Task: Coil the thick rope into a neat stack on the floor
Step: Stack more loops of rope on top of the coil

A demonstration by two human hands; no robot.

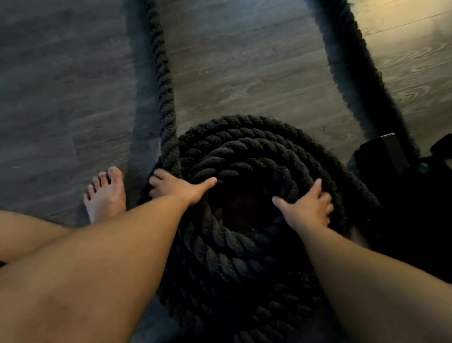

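Thick rope [248,151]: black, twisted, fuzzy, round stack centre frame on grey wood-grain floor [50,74]. Left grip [179,187], right grip [306,205] each curled round top coil.

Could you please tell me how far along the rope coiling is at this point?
Done: several loops sit stacked in a round coil on the floor. In hand: the left hand and right hand grip its top loops on opposite sides. Left: the left strand and right strand run off uncoiled across the floor, so more rope remains to wind on.
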